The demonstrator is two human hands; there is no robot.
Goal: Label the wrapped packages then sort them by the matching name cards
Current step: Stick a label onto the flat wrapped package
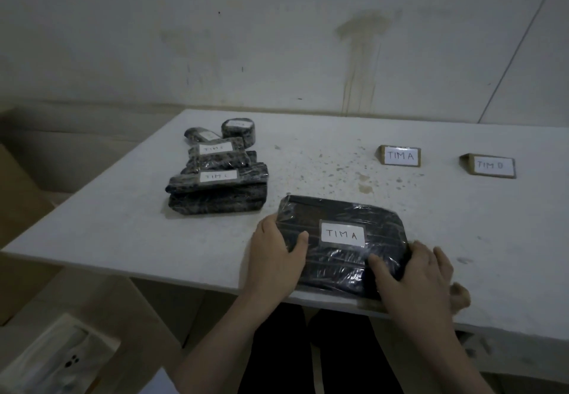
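Note:
A flat black package wrapped in clear film (338, 218) lies near the table's front edge, with a white label reading "TIM A" on top. My left hand (275, 255) grips its left end and my right hand (415, 276) grips its right front corner. Farther back stand two folded card name signs: the "TIM A" card (400, 155) and, to its right, the "TIM D" card (489, 165). At the left, a pile of labelled black packages (218, 178) is stacked, with two small round ones (238, 130) behind it.
The white table (107, 224) is speckled with stains near its middle. A stained wall stands behind it. Cardboard boxes (18, 196) sit on the floor at the left, and a white box (58, 359) lies at the lower left.

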